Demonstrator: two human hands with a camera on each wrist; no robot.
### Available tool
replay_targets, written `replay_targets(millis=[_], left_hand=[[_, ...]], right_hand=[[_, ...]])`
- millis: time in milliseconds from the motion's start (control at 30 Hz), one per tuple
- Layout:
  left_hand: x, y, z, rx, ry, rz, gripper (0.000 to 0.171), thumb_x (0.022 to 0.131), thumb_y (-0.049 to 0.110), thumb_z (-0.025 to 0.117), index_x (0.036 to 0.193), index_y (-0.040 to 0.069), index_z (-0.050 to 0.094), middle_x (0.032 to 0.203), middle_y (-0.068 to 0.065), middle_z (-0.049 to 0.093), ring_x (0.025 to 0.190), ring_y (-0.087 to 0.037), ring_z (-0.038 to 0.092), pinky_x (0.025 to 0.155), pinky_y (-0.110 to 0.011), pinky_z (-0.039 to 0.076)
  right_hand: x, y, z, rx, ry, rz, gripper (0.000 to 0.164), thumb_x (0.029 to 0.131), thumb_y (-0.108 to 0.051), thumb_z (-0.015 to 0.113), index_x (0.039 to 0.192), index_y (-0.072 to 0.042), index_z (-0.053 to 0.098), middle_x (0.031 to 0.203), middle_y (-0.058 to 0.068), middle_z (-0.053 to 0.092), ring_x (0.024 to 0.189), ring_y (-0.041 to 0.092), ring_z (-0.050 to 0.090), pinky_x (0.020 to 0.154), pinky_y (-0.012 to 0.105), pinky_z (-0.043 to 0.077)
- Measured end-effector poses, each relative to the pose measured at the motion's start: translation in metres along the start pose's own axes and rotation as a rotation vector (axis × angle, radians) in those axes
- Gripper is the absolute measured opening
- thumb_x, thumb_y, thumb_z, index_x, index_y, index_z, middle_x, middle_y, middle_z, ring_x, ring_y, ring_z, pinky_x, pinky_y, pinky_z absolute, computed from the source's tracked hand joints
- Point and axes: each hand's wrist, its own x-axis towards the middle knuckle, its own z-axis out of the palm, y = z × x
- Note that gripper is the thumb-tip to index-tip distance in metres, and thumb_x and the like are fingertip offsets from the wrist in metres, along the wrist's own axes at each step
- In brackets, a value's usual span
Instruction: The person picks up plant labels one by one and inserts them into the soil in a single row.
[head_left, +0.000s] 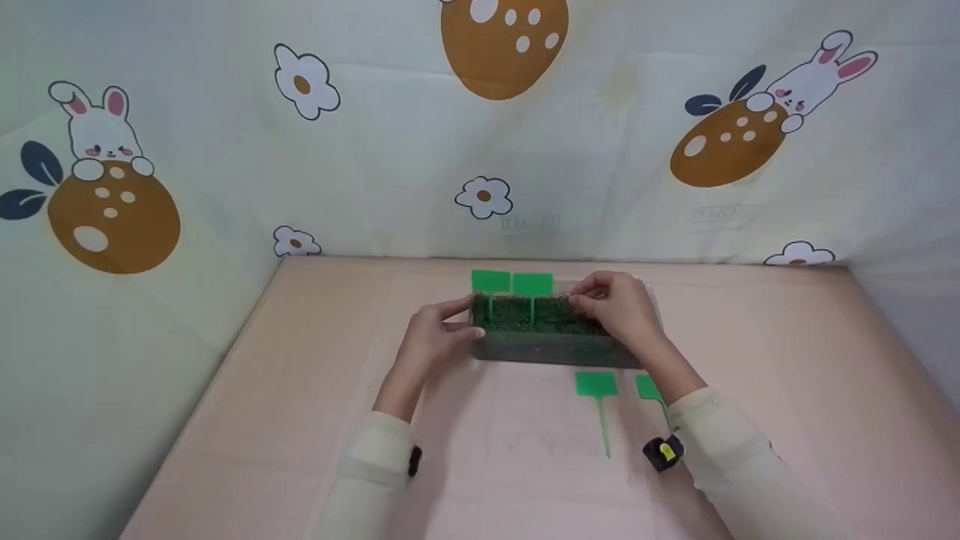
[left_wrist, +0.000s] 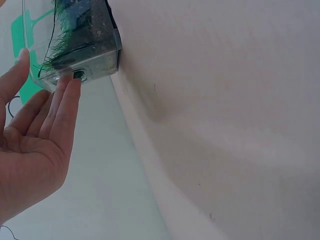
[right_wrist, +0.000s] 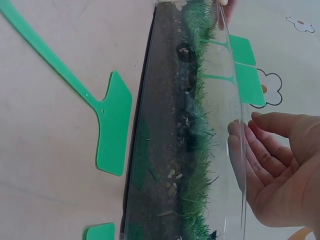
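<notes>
A clear rectangular planter box holds dark soil and green grass. Two green plant labels stand upright in the left half of the grass. At the box's left end, my left hand rests its thumb and straight fingers against the plastic. My right hand is over the right half of the box. In the right wrist view, its loosely bent fingertips show through the clear wall, apart from the grass, with nothing visible between thumb and fingers.
In front of the box a green label lies flat on the pale pink table. Another label lies to its right, partly hidden by my right forearm. A patterned wall sheet closes off the back.
</notes>
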Motion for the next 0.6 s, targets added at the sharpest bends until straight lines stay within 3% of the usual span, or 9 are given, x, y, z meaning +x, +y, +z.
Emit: replay_targets(millis=[600], left_hand=[[0.001,0.0,0.0,0.028,0.013,-0.01,0.062,0.087,0.011,0.077,0.143,0.024,0.056,0.151,-0.004,0.052,0.119,-0.021,0.067,0.101,-0.039,0.054]], right_hand=[[-0.026,-0.014,-0.015,0.073,-0.055,-0.04,0.012,0.093,-0.018,0.07,0.098,-0.008,0.075,0.093,0.009,0.076,0.085,0.018,0.073,0.071,0.026,0.055]])
